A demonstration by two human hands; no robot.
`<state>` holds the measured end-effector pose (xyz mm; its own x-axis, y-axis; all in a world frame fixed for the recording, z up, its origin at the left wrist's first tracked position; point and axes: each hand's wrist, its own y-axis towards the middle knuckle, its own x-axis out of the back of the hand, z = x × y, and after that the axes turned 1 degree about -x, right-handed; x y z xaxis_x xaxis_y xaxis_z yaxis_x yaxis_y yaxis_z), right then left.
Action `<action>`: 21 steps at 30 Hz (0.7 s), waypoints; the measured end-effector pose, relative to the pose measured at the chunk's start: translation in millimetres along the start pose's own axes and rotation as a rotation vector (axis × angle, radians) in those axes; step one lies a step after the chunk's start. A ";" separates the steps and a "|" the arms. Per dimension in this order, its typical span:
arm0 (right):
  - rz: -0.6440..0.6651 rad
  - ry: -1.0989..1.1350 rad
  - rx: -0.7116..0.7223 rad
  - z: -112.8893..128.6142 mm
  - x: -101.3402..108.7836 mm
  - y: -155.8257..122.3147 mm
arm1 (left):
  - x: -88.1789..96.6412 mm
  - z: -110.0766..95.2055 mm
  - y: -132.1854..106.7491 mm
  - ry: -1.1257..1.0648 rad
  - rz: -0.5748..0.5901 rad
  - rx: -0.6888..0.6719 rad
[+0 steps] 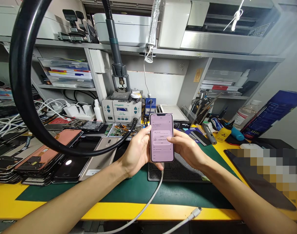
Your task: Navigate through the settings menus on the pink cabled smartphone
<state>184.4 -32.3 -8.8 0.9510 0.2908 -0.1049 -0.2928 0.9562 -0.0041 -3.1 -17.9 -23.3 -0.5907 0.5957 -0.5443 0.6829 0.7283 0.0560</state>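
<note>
A smartphone (162, 154) with a lit, pinkish screen is held upright over the workbench; a pop-up box with several lines shows on it. My left hand (138, 151) wraps round its left side and back, thumb along the edge and a fingertip below. At the right edge my right hand (188, 146) also grips it, thumb resting on the screen over the pop-up; its other fingers are hidden behind. A white charging cable (156, 191) runs down from the phone's bottom end. Under both hands is a black perforated pad (187, 170) on the green mat (129, 194).
Several phones and phone parts (51, 149) are stacked at the left. A thick black hose (20, 81) loops in front, leading to the hot-air station (122, 110). A yellow bottle (222, 134) and tools stand at the right, near a dark flat panel (255, 178). A loose cable plug (195, 213) hangs by the front edge.
</note>
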 end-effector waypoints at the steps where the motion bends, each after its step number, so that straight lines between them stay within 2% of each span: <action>1: 0.003 0.003 0.000 0.0 0.1 0.0 | -0.1 0.0 0.0 0.000 0.003 -0.002; 21: 0.036 -0.105 0.079 -2.1 2.5 1.0 | 0.9 1.0 -0.6 0.005 -0.011 0.014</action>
<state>186.2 -30.6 -11.1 0.9463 0.3232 0.0007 -0.3223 0.9435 0.0764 -3.6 -18.1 -24.7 -0.6003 0.5892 -0.5409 0.6821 0.7303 0.0386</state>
